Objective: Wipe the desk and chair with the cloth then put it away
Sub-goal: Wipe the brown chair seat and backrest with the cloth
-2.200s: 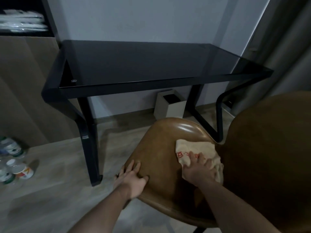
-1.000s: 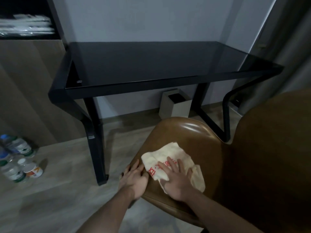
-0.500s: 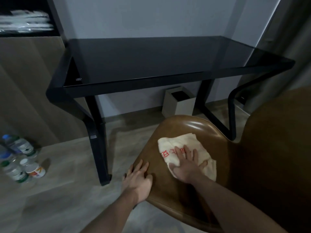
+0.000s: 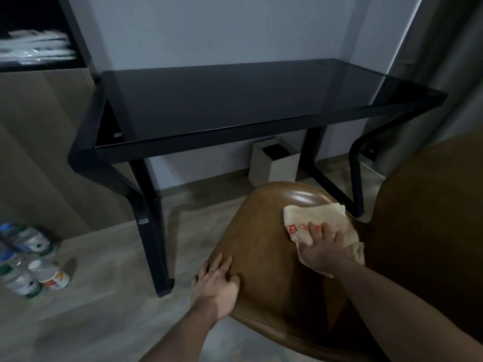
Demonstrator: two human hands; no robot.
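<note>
Dim light fills a small room with a pale wall (image 4: 235, 30) behind and a grey wood-look floor (image 4: 91, 322) below us. At far left we see a dark shelf (image 4: 36, 48) holding blurred white packets, over a wood panel (image 4: 39, 131). Down on the floor at the left edge lies a cluster of bottles (image 4: 23, 259), plastic with green and blue caps, and one small white tub; their labels are too blurred to read.

Next comes the desk (image 4: 235, 105), black with a glossy glass top, standing against the wall. Its near left leg (image 4: 154, 244) comes down between the bottles and our chair. Under the desk, against the wall, stands a white square bin (image 4: 274, 163), partly hidden by the chair's front edge.

Our left hand (image 4: 217, 283) rests on the left rim of the brown chair (image 4: 261, 244) seat, fingers straight and lying flat, thumb pressed on the seat surface; it grasps nothing. Further right, the cloth (image 4: 313, 218), cream with red printed marks, lies on the seat near its far right part, close to where the seat meets the backrest. Our right hand (image 4: 324, 252) presses flat on the cloth's near half with fingers spread and straight, covering some of the print. The backrest (image 4: 431, 218) rises at the right and blocks the desk's right leg base. Behind it hangs a grey curtain (image 4: 449, 61).
</note>
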